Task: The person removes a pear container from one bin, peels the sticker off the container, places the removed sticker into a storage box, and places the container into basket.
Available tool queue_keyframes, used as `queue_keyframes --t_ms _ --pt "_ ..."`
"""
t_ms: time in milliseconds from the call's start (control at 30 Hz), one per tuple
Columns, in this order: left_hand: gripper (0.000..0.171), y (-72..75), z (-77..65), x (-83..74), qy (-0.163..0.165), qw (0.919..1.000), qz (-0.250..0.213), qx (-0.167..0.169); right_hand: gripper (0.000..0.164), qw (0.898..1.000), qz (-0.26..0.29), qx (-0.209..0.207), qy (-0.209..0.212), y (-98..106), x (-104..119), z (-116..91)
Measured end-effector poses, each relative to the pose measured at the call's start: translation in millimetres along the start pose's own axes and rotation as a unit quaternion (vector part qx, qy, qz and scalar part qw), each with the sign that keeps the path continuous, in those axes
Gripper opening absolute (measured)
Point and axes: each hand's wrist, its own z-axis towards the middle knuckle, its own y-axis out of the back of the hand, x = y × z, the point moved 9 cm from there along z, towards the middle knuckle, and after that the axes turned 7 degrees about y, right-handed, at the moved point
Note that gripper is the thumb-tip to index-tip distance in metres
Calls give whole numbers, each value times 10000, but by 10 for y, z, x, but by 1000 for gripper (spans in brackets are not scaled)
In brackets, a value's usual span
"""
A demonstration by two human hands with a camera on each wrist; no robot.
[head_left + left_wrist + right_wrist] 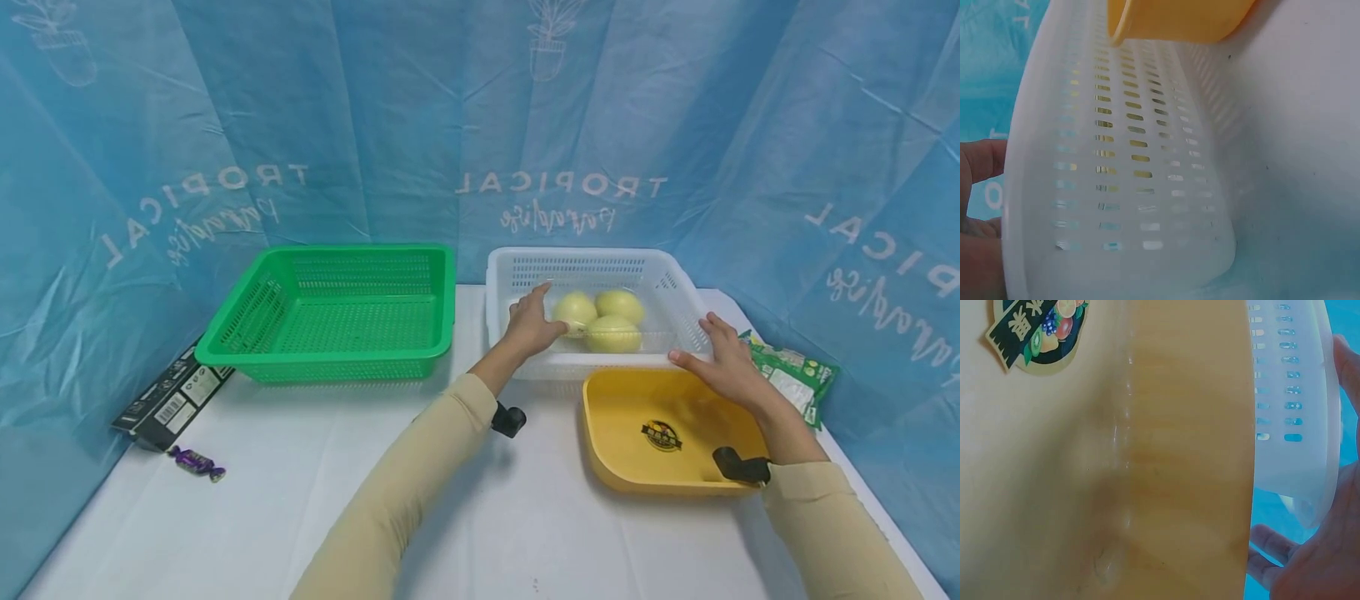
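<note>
In the head view my left hand (531, 323) reaches over the front-left part of a white perforated basket (592, 359), fingers spread, its thumb beside the pale yellow-green round fruits (613, 335) inside. Clear plastic shows around and over the fruits. On the basket's right front corner, my right hand (726, 367) lies with its thumb at the front rim and its fingers stretched along the right side. The left wrist view shows the front wall of the basket, with left-hand fingers (984, 161) behind the rim. A yellow tub (697, 417) sits below my right hand.
A green perforated basket (326, 360) stands at the back left. Beside it lie a black box (176, 396) and a purple-wrapped candy (197, 462). Green packets (798, 375) lie right of the white basket. A blue printed curtain (405, 125) encloses the white table (300, 517).
</note>
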Motion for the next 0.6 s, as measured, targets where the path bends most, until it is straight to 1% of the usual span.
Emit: queue_keyframes --t_ms 100,267,400,600 --pt "76 37 -50 -21 -210 9997 98 -3 96 10000 -17 -8 18 6 6 7" --pt "74 88 -137 -22 -320 9994 77 74 97 10000 -19 1 -13 13 3 13" --pt "72 131 -241 -4 -446 9989 -18 159 98 10000 13 -9 -71 4 -1 4" --pt "70 240 -401 35 -681 9972 -233 214 97 9999 -49 -106 -70 28 26 3"
